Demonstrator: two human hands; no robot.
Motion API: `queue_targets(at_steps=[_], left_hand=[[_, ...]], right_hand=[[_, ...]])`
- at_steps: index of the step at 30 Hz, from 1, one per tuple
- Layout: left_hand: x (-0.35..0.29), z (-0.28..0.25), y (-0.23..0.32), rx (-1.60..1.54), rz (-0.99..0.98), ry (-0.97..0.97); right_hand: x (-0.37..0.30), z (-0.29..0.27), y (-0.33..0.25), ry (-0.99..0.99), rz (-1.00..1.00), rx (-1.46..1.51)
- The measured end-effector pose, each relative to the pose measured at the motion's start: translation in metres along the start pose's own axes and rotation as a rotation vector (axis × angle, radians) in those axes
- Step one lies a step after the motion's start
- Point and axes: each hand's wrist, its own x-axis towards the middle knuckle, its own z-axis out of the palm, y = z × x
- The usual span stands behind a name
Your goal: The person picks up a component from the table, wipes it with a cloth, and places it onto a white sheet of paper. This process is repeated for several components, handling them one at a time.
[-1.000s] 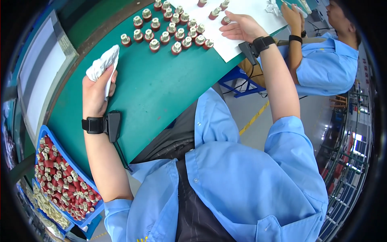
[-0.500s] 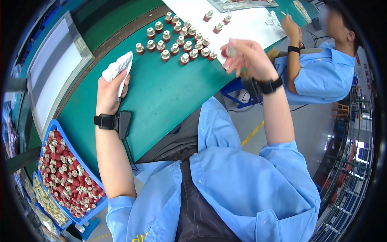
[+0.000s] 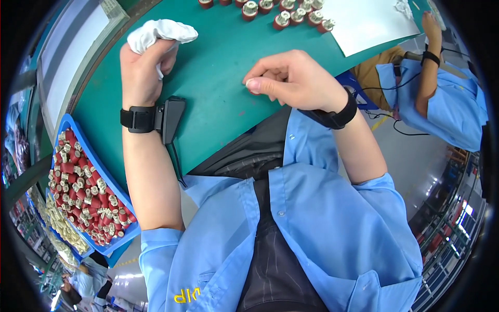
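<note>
My left hand [image 3: 143, 73] is closed round a crumpled white cloth [image 3: 163, 32], which bulges out above the fingers over the green table. Farther right, my right hand [image 3: 293, 80] hangs over the table near its front edge with thumb and fingers pinched together. A sliver of red shows under the thumb tip, from a small red-and-silver metal part that the fingers mostly hide. Beyond the hands, several parts of that kind, such as a red-based metal part [image 3: 281, 21], stand upright on the table.
A blue bin [image 3: 99, 165] heaped with red-and-silver parts stands at the left. A white sheet [image 3: 364, 31] lies at the far right of the green table [image 3: 213, 67]. A white framed panel [image 3: 78, 44] is at the far left. A co-worker in a blue shirt [image 3: 457, 99] works at the right.
My right hand has drawn back from the standing parts toward me, its fingers closing. The view has shifted, so the parts and sheet sit higher. My left hand still grips the cloth.
</note>
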Motion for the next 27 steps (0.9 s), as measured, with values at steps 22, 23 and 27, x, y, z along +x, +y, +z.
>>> queue_targets(at_steps=[22, 23, 27], left_hand=[[-0.02, 0.038, 0.033, 0.53, 0.005, -0.452], [-0.022, 0.043, 0.038, 0.534, 0.002, -0.459], [-0.04, 0.072, 0.053, 0.882, 0.116, -0.562]], right_hand=[[-0.011, 0.021, 0.002, 0.429, -0.396, -0.6], [-0.012, 0.018, 0.002, 0.417, -0.396, -0.625], [-0.012, 0.019, 0.001, 0.474, -0.432, -0.475]])
